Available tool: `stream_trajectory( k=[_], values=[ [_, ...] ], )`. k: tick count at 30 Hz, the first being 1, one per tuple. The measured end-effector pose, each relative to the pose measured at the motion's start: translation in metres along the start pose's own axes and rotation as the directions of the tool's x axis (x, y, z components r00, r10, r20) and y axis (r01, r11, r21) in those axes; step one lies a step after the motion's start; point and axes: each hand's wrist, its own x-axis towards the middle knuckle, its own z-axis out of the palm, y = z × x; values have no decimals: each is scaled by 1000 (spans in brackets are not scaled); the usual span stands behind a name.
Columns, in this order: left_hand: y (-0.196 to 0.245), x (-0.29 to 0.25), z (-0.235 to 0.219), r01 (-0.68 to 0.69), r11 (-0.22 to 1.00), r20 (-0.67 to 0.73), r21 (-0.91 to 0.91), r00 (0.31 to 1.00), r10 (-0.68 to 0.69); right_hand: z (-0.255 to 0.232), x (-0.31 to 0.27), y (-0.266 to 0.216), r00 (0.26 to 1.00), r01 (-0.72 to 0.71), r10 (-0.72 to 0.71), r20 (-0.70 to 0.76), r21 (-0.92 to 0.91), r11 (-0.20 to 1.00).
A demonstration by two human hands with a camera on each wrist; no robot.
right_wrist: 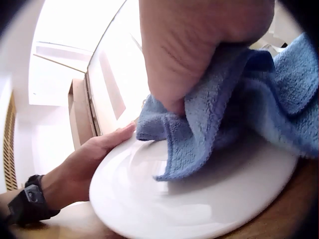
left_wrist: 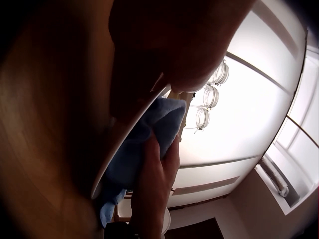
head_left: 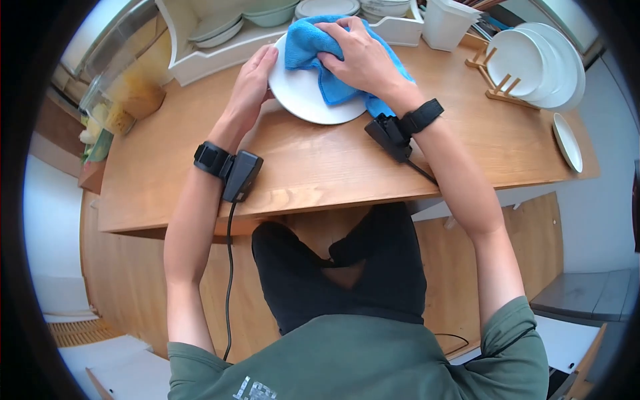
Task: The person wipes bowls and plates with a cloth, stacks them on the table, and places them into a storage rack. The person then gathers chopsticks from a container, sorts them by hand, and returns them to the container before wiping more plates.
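Observation:
A white plate (head_left: 303, 100) is tilted up above the table, with its left rim in my left hand (head_left: 251, 85). The thumb of that hand lies along the rim, and its other fingers go behind the plate. My right hand (head_left: 360, 59) grips a bunched blue cloth (head_left: 305, 45) and presses it against the plate's upper face. In the right wrist view the cloth (right_wrist: 199, 134) drapes over the far part of the plate (right_wrist: 149, 214), and a fold hangs past the edge. The left wrist view catches the plate's thin edge and the cloth (left_wrist: 169, 119) under the right fingers.
Behind the plate, a white rack (head_left: 200, 60) holds bowls and dishes. To the right, several white plates (head_left: 515, 65) stand in a wooden holder (head_left: 497, 87). A small oval dish (head_left: 567, 143) lies near the table's right edge. Jars of dry food (head_left: 120, 120) are at the left.

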Motion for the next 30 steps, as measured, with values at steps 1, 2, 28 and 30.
stream_trajectory(
  k=[1, 2, 28, 30],
  values=[
    [-2, -3, 3, 4, 1000, -11, 4, 1000, -4, 1, 0, -6, 997, 73, -75, 36, 55, 996],
    [-1, -8, 6, 16, 999, -40, -46, 999, -18, 2, -1, -12, 986, 144, -152, 67, 113, 983],
    [1, -3, 3, 16, 911, -50, -411, 998, -40, 15, 0, -26, 939, 342, -340, 50, -62, 938],
    [3, -3, 7, -35, 927, -85, -373, 996, 4, 10, 3, -17, 963, 270, -271, -9, -68, 961]
  ],
)
